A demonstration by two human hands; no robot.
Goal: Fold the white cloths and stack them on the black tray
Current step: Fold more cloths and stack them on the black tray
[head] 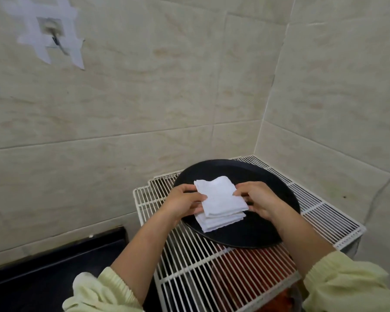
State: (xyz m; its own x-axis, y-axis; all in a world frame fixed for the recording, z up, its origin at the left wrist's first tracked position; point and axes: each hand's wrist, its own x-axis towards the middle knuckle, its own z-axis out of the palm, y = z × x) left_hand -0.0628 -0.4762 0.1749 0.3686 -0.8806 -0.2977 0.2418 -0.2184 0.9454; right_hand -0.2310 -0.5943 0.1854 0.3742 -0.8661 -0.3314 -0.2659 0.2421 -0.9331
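Note:
A round black tray [252,230] lies on a white wire rack in the corner. A stack of folded white cloths [221,218] rests on the tray's left half. On top of it sits another folded white cloth [220,195], a little askew to the stack. My left hand [184,201] grips that top cloth at its left edge, fingers curled on it. My right hand [256,199] pinches its right edge with fingers and thumb. Both forearms reach in from below, in pale green sleeves.
The white wire rack [212,271] sits over red things seen through its bars. Tiled walls close the back and the right. A dark countertop [43,278] lies at lower left. A hook taped to the wall [52,32] sits at upper left.

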